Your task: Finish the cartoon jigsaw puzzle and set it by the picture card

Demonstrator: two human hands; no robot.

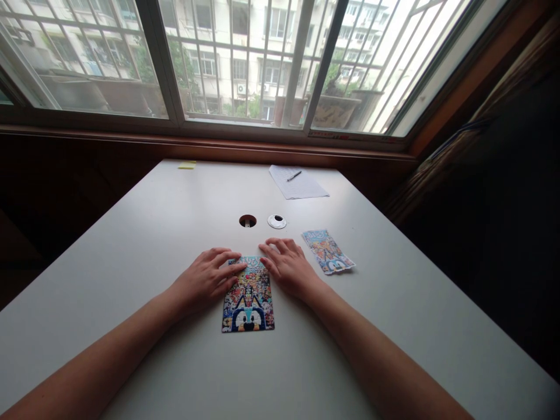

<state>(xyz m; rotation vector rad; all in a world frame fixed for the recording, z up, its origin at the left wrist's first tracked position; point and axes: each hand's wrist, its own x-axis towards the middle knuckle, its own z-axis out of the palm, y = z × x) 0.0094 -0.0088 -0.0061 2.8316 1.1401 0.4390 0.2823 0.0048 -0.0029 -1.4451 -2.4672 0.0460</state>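
Nearest the viewer, both forearms run up from the near edge of the white table [131, 245] and converge toward centre. Between them lies the jigsaw puzzle [248, 296], a colourful cartoon pic w/ a blue-and-white character at its near end, flat on the table, long axis near-to-far.

The left hand [205, 279] rests palm-down on the puzzle's far-left corner, fingers spread flat, fingertips overlapping the edge, pinching nothing. The right hand [286, 265] sits palm-down at the far-right corner, fingers likewise splayed and flat, touching the edge, no grasp. So the puzzle's bulk lies toward the near side of both hands, approx. equally close to each; wrists low, arms angled inward.

Right of the right hand, just beside it, a matching printed card [328, 252] lies tilted, apart from the puzzle. Farther off, a cable hole [247, 220] and its white round cap [277, 221] sit side by side. Beyond those, a sheet of paper [301, 185] w/ a pen [294, 175] on it, and a yellow sticky note [186, 165] at the far-left edge. Window w/ bars behind.
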